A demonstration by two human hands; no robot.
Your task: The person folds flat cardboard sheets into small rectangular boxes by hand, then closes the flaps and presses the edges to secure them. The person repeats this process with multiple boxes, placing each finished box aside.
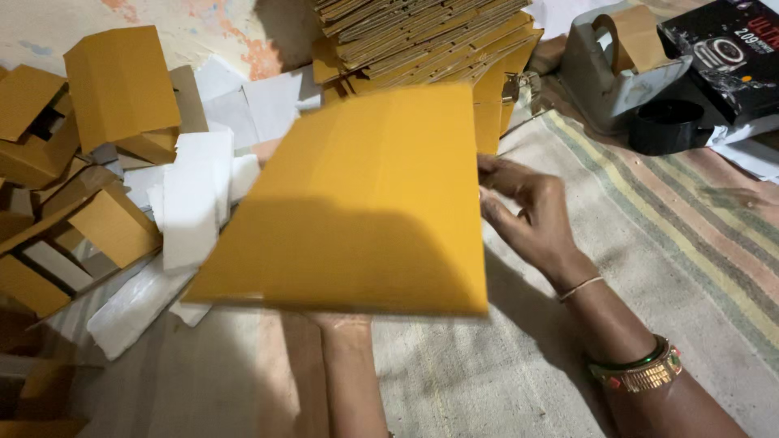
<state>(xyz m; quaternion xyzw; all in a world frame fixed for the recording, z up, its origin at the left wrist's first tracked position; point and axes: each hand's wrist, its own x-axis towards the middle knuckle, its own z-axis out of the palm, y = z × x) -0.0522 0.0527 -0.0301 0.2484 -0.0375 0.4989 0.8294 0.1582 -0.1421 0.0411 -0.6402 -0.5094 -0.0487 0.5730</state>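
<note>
Far left: a heap of folded yellow cardboard boxes (pixel 97 105), some assembled, some tipped over, lying on the floor. Just right of them, white foam pieces (pixel 191 203) scattered in a loose pile that runs down toward the lower left.

Centre: you hold a flat yellow cardboard sheet (pixel 365 203), unfolded, tilted, blurred from motion, covering most of the middle of the view. Its near edge sits above the striped cloth mat (pixel 665 243). Your left hand (pixel 345 322) is under the sheet's near edge; only the wrist and heel of the hand show, so finger spread cannot be told, though the sheet appears to rest on it. A bit of skin also peeks out at the sheet's left edge near the foam.

Behind the sheet, top centre: a stack of flat cardboard blanks (pixel 422 36), piled edge-on, well apart from your hands.

Right of the sheet: your right hand (pixel 527 215) touches the sheet's right edge, fingers (pixel 499 174) half-curled, tips pressed against the edge, thumb side hidden. Thread band and gold-green bangles on that wrist.

Upper right: a grey tape dispenser (pixel 604 73) with brown tape, a black tape roll (pixel 669 126) beside it, a black printed box (pixel 726 53) at the corner.
</note>
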